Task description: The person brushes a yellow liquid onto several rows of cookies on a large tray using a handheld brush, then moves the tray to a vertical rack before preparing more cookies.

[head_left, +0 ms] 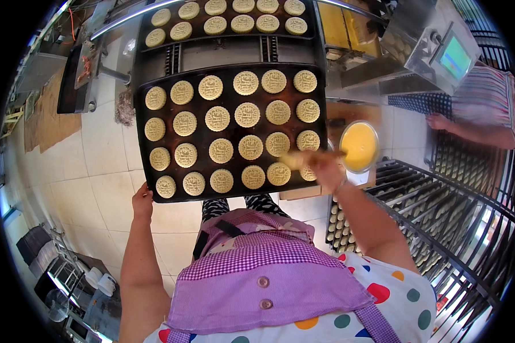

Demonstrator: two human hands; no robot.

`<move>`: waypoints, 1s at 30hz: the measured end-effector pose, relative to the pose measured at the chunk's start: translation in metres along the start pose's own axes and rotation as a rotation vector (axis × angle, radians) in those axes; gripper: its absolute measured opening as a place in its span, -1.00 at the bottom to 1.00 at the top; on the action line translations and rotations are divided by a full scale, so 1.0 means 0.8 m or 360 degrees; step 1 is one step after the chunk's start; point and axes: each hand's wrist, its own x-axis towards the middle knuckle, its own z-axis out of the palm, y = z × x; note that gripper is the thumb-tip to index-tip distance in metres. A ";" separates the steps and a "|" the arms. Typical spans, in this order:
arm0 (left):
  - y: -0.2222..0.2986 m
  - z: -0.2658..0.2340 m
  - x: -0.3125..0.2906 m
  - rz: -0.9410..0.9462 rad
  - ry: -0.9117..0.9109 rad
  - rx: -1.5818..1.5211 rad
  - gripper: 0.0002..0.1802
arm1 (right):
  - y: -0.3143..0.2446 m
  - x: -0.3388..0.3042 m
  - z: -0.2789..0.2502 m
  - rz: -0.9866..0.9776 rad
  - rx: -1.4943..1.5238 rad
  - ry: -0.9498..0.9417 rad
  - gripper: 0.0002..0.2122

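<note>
A dark baking tray (206,132) lies in front of me, filled with rows of round, pale yellow mooncakes (247,115) with stamped tops and scalloped edges. My left hand (143,201) grips the tray's near left corner. Above the near right part of the tray, my right hand (326,170) is closed around a brush (294,159), blurred by motion. The brush's pale head is over the mooncakes near the right edge; whether it touches one I cannot tell. Right of the tray and close to my right hand stands a round bowl of yellow liquid (359,147), probably egg wash.
Beyond, a second tray of mooncakes (214,25) sits on the conveyor machine (223,54). A control screen (455,62) is at the upper right, with another person (480,108) beside it. Black tray racks (435,211) fill the right side. Pale floor tiles (97,194) show at left.
</note>
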 end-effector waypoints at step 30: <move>0.025 -0.022 0.012 0.0062 -0.0378 0.0046 -0.58 | -0.212 -0.020 0.336 -0.0209 0.0438 0.0627 -0.74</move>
